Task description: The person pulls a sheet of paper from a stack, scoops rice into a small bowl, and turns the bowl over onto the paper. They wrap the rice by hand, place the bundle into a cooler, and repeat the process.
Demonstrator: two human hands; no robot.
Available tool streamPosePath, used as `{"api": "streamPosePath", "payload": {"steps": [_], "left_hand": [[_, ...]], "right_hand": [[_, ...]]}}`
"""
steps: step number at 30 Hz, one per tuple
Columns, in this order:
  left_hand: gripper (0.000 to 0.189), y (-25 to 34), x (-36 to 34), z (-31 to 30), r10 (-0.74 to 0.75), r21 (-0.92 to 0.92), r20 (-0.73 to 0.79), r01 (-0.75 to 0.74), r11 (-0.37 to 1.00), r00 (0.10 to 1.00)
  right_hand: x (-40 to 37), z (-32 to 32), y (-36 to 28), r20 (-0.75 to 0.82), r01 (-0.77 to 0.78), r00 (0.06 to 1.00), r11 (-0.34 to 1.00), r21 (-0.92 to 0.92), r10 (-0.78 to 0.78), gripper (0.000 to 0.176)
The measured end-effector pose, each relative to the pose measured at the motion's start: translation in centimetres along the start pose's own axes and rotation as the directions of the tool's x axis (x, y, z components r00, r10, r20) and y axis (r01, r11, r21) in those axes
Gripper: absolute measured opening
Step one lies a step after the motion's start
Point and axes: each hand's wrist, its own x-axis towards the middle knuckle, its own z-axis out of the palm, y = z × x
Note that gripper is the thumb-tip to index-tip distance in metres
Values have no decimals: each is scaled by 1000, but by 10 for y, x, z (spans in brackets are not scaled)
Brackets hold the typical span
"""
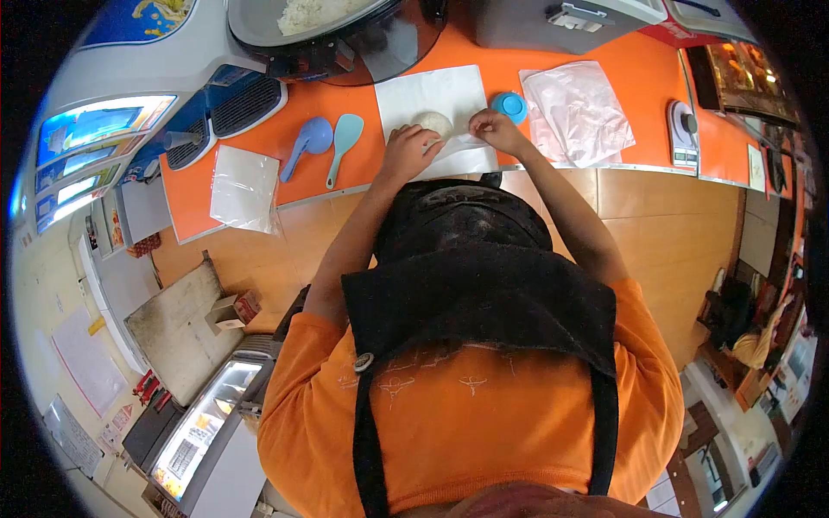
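A mound of white rice (433, 123) sits on a sheet of white paper (414, 91) spread over the orange counter. My left hand (409, 151) is at the near left side of the rice, its fingers bent and its thumb apart from them, with a bit of the white paper showing between. To the right of the mound, my right hand (496, 132) has its fingers curled in a pinch at the paper. The near part of the sheet looks creased between my hands. A small blue bowl (509, 107) stands just beyond my right hand.
Left of the paper lie a teal rice paddle (346, 142) and a blue scoop (311, 140). A stack of white sheets (244, 187) rests farther left, pink plastic bags (579, 112) to the right. Behind stands a rice cooker (345, 47); a scale (683, 138) sits far right.
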Motion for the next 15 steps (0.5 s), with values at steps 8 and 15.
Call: {"api": "streamPosePath", "payload": {"steps": [8,15], "left_hand": [[15,10,15,3,109,-34,61,-107,994,992],[13,17,24,10,233,-32,48,-231,972,971]], "right_hand": [[2,-2,22,-19,104,994,995,-1,-104,7],[3,-2,24,-31,84,996,996,-9,-84,6]]}}
